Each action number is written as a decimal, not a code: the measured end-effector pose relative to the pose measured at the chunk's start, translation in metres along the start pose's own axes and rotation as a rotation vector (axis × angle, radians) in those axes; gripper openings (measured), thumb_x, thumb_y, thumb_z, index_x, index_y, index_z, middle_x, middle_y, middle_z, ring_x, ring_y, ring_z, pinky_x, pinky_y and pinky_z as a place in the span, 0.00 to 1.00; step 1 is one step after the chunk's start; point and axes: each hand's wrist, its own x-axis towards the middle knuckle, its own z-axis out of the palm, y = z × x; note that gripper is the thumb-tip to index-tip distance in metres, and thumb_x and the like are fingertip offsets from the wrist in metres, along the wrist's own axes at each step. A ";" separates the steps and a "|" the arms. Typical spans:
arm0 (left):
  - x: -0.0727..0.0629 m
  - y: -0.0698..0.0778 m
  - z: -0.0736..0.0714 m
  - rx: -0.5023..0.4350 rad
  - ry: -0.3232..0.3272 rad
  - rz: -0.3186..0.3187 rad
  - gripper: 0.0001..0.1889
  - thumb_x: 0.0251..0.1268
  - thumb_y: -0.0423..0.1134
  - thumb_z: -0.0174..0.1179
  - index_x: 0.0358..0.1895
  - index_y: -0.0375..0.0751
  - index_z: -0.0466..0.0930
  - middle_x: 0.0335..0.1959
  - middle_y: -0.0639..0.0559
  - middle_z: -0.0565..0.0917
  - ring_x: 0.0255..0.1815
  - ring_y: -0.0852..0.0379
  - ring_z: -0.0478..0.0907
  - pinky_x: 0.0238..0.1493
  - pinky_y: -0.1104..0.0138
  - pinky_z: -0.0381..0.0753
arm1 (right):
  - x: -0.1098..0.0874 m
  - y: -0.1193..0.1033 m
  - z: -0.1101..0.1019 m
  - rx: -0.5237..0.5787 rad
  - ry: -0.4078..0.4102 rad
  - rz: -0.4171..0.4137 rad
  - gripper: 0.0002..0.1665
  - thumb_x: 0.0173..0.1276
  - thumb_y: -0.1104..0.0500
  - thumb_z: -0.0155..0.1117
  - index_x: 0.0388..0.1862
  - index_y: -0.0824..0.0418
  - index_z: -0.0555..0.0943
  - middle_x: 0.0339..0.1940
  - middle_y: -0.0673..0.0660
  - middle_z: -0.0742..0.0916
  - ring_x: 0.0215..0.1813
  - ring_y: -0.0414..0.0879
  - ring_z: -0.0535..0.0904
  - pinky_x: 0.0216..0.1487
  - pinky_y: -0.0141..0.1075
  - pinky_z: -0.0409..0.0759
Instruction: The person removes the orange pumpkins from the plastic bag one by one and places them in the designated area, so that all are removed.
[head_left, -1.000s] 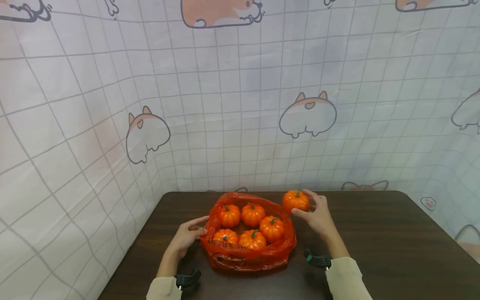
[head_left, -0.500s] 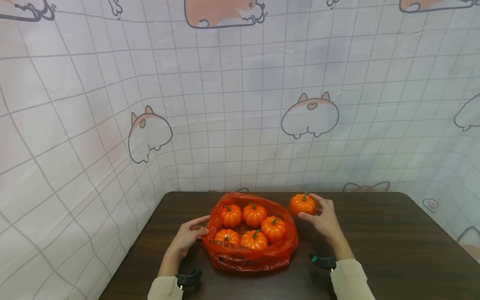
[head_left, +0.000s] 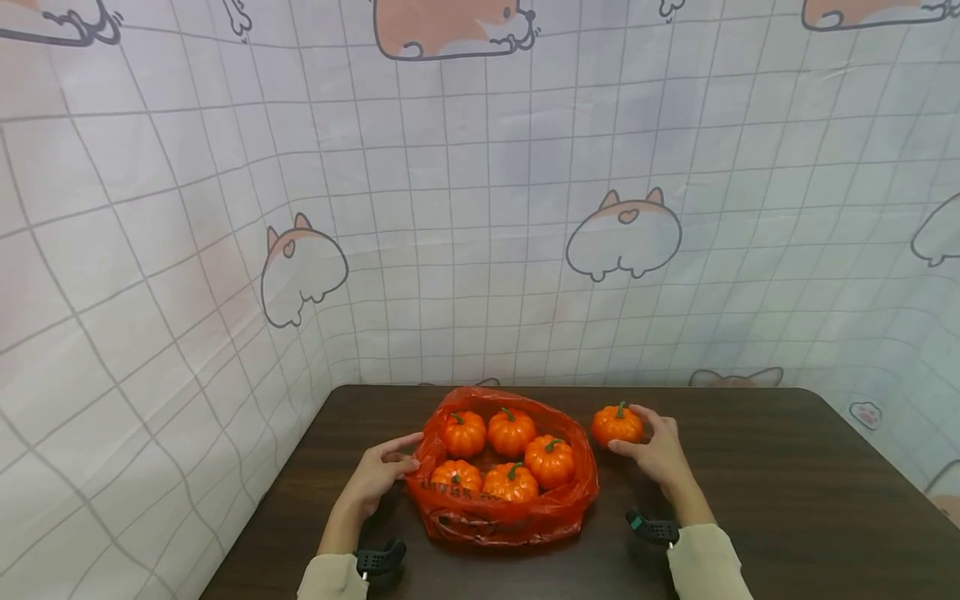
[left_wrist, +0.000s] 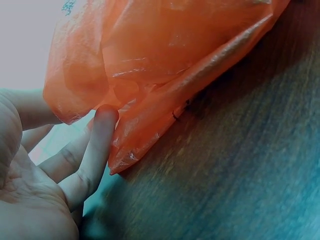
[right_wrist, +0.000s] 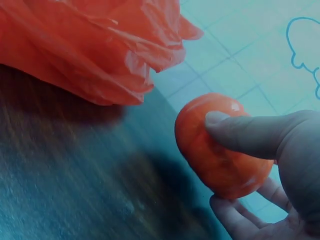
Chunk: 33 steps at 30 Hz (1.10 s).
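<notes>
Pumpkin point(head_left: 617, 426) at the far part of the table point(head_left: 795, 483), just right of the red bag point(head_left: 498, 529); resting or slightly raised, cannot tell. Pinched from its right by the right hand point(head_left: 662, 454), thumb in front, fingers behind, forearm point(head_left: 690, 502) slanting inward. Five more pumpkins point(head_left: 551, 463) inside the bag, gripped at its left side by the left hand point(head_left: 374, 476), index finger reaching to the rim.

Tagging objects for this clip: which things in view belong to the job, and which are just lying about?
Job:
red bag, held at its edge by the left hand
five pumpkins visible inside it
sixth pumpkin, gripped by the right hand outside the bag

Just around:
dark table
dog-print wall covering
black wristbands
</notes>
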 end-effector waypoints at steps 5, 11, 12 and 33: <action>-0.001 0.001 0.000 0.004 0.007 -0.002 0.24 0.70 0.31 0.62 0.69 0.42 0.78 0.42 0.45 0.87 0.42 0.55 0.83 0.49 0.63 0.82 | 0.001 0.003 0.000 -0.033 0.018 0.006 0.49 0.64 0.55 0.76 0.78 0.63 0.62 0.71 0.73 0.59 0.69 0.69 0.62 0.73 0.67 0.59; -0.002 0.001 -0.002 0.003 -0.005 0.002 0.25 0.71 0.32 0.62 0.71 0.41 0.76 0.44 0.44 0.87 0.43 0.56 0.83 0.50 0.62 0.82 | 0.000 0.004 0.001 -0.020 0.016 0.016 0.49 0.65 0.56 0.75 0.79 0.64 0.61 0.71 0.73 0.58 0.70 0.70 0.62 0.74 0.67 0.58; -0.002 0.000 -0.002 0.001 -0.008 0.005 0.26 0.71 0.32 0.62 0.71 0.41 0.75 0.44 0.44 0.87 0.43 0.56 0.83 0.50 0.62 0.82 | 0.001 0.005 0.001 -0.017 0.015 0.018 0.49 0.65 0.56 0.75 0.79 0.63 0.61 0.71 0.73 0.58 0.71 0.70 0.61 0.74 0.68 0.58; -0.002 0.002 0.001 -0.023 -0.001 -0.001 0.25 0.71 0.31 0.61 0.71 0.38 0.75 0.44 0.42 0.87 0.41 0.55 0.83 0.47 0.62 0.83 | 0.016 0.012 -0.001 -0.027 -0.024 0.002 0.49 0.66 0.57 0.74 0.79 0.62 0.58 0.72 0.75 0.59 0.71 0.72 0.61 0.73 0.69 0.58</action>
